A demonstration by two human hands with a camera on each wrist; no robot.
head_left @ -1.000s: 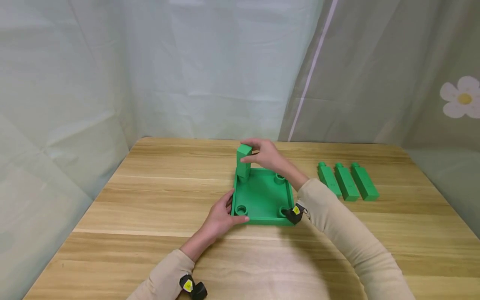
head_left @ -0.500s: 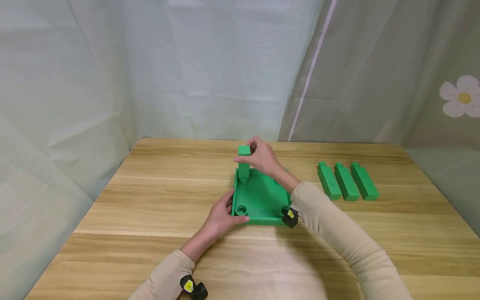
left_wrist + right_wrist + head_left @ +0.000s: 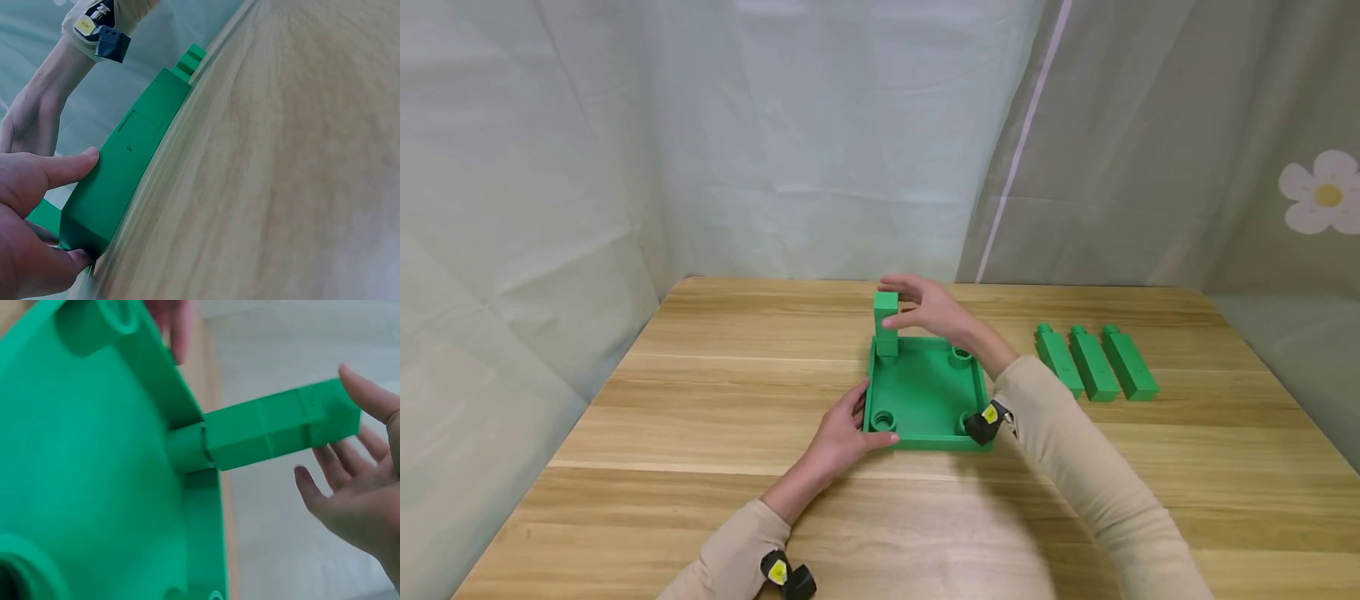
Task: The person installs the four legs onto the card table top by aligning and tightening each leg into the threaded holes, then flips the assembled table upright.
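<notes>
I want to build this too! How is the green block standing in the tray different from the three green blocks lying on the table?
The block in the tray stands upright, its round peg plugged into a corner socket of the tray; the three blocks on the table lie flat, side by side, pegs showing. The right hand is open beside the standing one; nobody touches the lying ones. All look the same green and shape.

tray (image 3: 925, 392): plain green
upright block (image 3: 886, 321): same green
three lying blocks (image 3: 1094, 363): green
table (image 3: 700, 400): light wood grain
sleeves (image 3: 1075, 467): beige
</notes>
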